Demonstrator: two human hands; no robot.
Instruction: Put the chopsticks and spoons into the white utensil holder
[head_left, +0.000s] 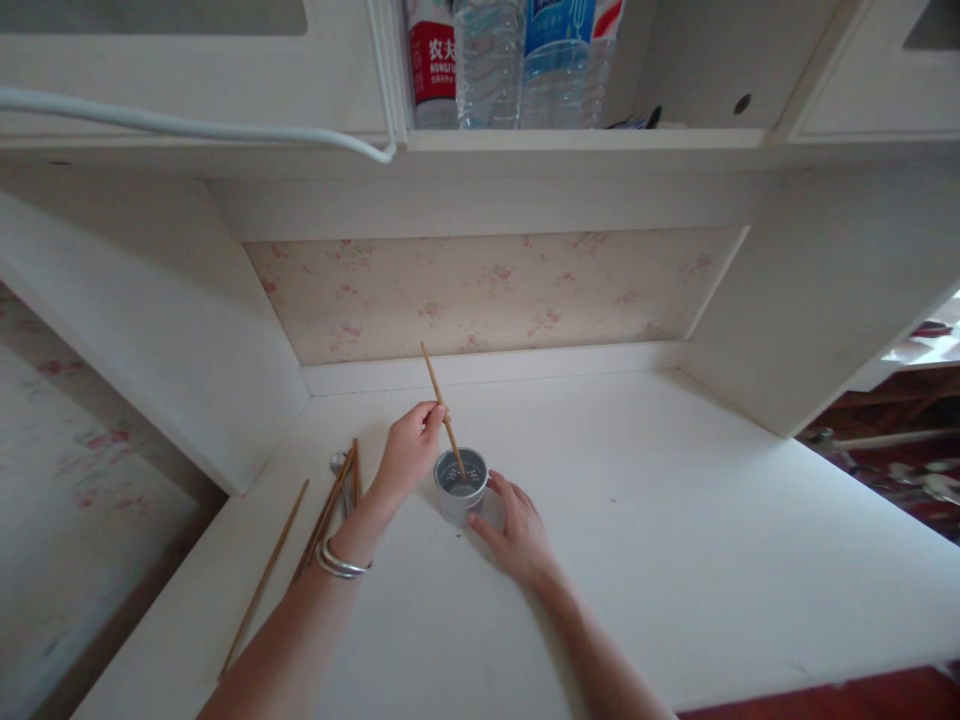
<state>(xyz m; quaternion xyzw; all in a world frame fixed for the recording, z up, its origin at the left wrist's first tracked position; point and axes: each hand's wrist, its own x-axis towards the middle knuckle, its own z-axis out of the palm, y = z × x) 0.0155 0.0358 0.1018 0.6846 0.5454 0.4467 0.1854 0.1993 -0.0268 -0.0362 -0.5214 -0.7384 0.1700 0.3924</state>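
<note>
My left hand (414,440) pinches a wooden chopstick (433,374) near its middle. The chopstick leans, with its lower end inside a grey round utensil holder (460,490) that has a perforated bottom. Curved against the holder's right side is my right hand (516,525), with thumb and fingers on its wall. Left of my left wrist lie several more chopsticks (328,508) beside a metal spoon (339,462), partly hidden by my forearm. A single chopstick (264,578) lies apart, further left.
The white tabletop (637,560) is bounded by side panels and a low back ledge (525,368). Overhead, a shelf (585,140) holds several plastic bottles (491,70). A white cable (225,128) hangs across the cabinet at upper left.
</note>
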